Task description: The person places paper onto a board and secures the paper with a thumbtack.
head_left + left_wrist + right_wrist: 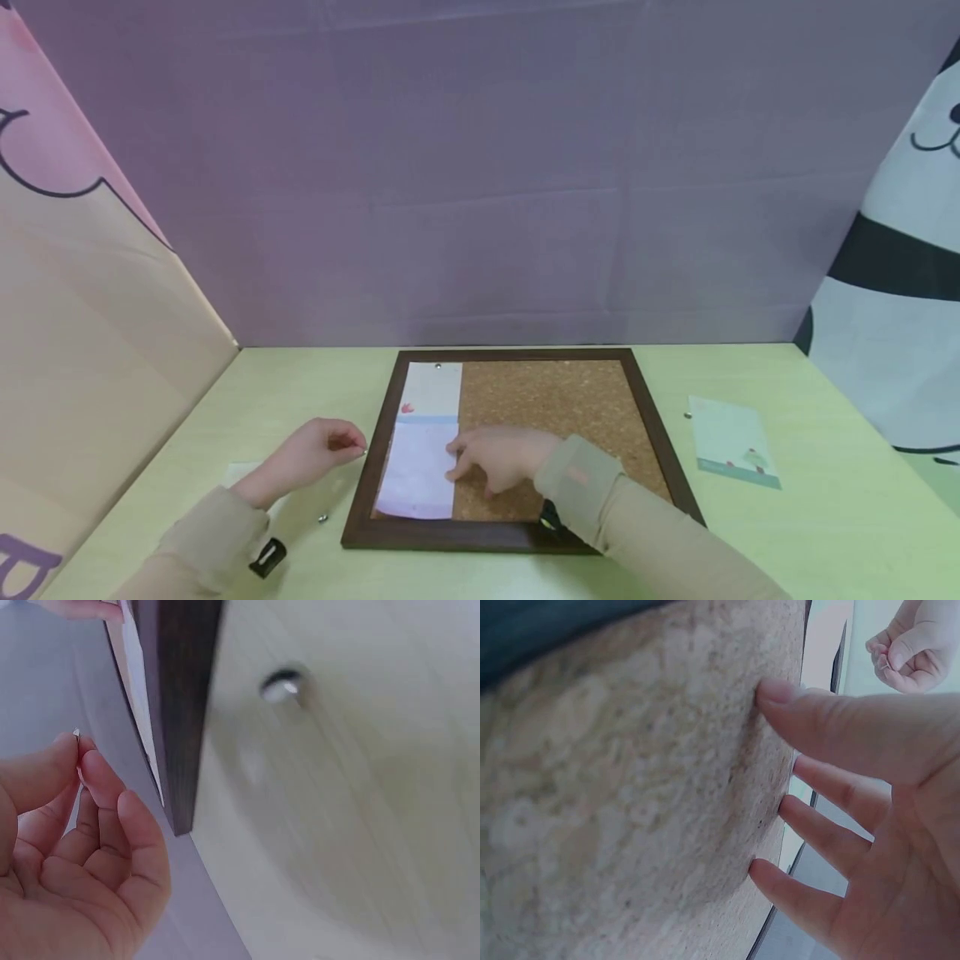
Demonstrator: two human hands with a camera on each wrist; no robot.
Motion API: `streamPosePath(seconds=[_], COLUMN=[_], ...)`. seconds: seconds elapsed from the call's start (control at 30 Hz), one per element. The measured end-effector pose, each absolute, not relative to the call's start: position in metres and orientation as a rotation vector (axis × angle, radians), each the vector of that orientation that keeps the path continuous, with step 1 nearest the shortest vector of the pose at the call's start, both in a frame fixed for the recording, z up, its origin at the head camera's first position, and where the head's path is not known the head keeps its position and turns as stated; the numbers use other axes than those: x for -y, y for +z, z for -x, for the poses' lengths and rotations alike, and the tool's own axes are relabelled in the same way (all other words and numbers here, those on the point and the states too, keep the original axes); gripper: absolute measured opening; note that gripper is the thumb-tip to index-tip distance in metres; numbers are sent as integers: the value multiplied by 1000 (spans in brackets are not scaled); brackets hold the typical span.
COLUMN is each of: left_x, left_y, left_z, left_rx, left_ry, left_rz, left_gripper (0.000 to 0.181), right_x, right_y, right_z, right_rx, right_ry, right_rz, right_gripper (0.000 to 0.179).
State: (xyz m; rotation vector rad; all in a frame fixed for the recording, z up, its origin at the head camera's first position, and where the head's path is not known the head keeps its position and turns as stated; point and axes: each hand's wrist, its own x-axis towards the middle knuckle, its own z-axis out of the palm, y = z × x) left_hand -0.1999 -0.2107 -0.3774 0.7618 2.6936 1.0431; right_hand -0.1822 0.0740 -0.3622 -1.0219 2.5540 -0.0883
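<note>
My left hand (318,450) pinches a small silver thumbtack (76,733) between thumb and fingertip, just left of the cork board's dark frame (362,500). With fingers spread, my right hand (502,454) rests on the cork board (551,396) and touches the right edge of a pale purple note sheet (416,475). That sheet lies on the board's left side, below a white note sheet (433,387) that has a silver tack (438,366) at its top. In the right wrist view the fingertips (776,691) touch the cork.
A green note sheet (735,442) lies on the table right of the board, a silver tack (687,415) beside it. Another silver tack (323,518) lies left of the board. A pale sheet (242,472) is partly hidden under my left forearm. A purple cloth wall (480,183) stands behind.
</note>
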Motion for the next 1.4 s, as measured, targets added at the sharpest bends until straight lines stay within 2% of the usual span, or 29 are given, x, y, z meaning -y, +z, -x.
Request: streamPosePath(seconds=[1.4], left_x=[173], left_y=[-381], left_z=[210], left_rx=[-2596], left_ry=[1156], left_rz=[-744], left_gripper=[4], right_x=[-74], right_y=[-363], right_z=[183], right_rx=[-2546], right_ry=[-136], right_rz=[997], right_gripper=[52])
